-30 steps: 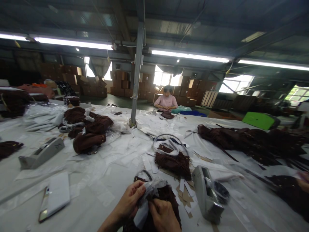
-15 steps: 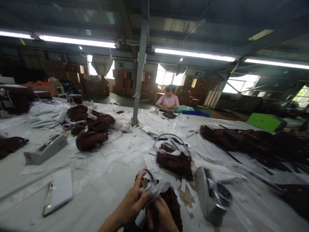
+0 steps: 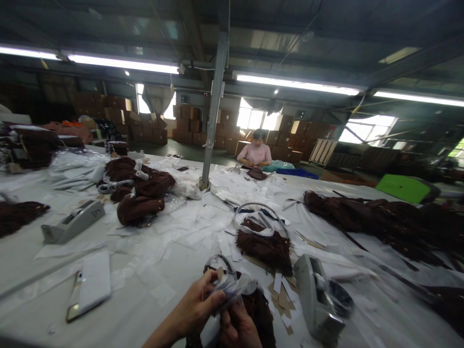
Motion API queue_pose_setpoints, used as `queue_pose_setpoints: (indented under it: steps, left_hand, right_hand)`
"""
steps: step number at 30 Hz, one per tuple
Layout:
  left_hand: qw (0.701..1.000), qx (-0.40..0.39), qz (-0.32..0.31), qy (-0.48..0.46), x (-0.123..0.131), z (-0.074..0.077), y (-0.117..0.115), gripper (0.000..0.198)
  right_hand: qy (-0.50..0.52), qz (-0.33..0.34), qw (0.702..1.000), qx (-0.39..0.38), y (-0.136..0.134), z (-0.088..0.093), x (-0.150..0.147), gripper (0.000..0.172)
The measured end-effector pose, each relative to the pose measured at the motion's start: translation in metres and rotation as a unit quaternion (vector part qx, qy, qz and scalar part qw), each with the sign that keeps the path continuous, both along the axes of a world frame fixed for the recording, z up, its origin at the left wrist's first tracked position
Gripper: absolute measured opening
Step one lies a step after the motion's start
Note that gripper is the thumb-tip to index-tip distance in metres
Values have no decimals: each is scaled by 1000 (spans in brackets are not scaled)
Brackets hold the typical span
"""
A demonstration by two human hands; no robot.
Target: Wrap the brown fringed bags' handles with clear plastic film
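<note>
Folding its raised finger down, the left hand (image 3: 197,309) pinches the clear wrap (image 3: 237,284) over the brown bag (image 3: 261,311). The right hand (image 3: 237,329) grips that wrap from below.

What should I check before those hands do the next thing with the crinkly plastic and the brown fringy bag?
1. Left hand pinching the clear plastic: ok.
2. Right hand has a firm grip on the plastic: cannot tell, it is partly out of frame.
3. Brown fringed bag sits under the plastic: ok.
4. Tape dispenser close by on the right: ok.
5. Table by the hands free of paper scraps: not ok.
</note>
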State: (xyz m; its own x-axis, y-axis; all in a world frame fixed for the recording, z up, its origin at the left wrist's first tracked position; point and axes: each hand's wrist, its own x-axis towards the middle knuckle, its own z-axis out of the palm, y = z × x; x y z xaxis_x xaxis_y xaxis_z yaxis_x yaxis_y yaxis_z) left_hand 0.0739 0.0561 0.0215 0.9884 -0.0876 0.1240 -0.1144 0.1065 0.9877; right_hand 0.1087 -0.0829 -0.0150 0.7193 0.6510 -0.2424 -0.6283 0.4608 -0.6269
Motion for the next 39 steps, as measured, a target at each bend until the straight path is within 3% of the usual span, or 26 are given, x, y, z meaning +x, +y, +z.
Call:
queue_pose_setpoints:
  steps: [2,5,9,13,17,21,25,27,29,33,35,39]
  left_hand:
    - [999,10,28,-24,0,0,-1,38]
    - [998,-13,48,-27,0,-4,-4,40]
    - [997,-72,21,10,2,-2,-7,48]
    - [991,-118,-47,37,4,4,-9,47]
    - [980,-189,-17,68,7,-1,-10,46]
    - [970,-220,8,102,8,-2,-6,47]
    - [970,-205,-23,132,7,6,-2,45]
    - [969,-196,-50,139,6,9,-3,44]
    - [972,-168,-75,145,4,11,-3,44]
    - [976,-65,-128,162,4,20,3,45]
    - [974,-9,-158,160,10,27,11,46]
    - [967,86,-193,141,39,38,27,42]
  right_hand:
    - [-45,-32,997,-50,1,4,0,44]
    - [-133,-38,979,-152,-3,10,2,49]
    - [-216,-32,945,-243,-13,14,4,54]
    - [-255,-84,920,-286,-14,18,0,51]
    - [-243,-112,922,-279,-12,22,-3,52]
    - [-246,-109,940,-208,-22,32,-10,44]
    - [-285,-95,942,-147,-36,45,-18,64]
    - [-331,-125,910,-218,-41,51,-17,48]
    - [-406,-166,843,-313,-45,57,-11,27]
    - [-558,-200,707,-386,-45,65,7,22]
    - [-596,-165,686,-384,-40,67,18,20]
    - [-589,-64,710,-382,-26,72,46,22]
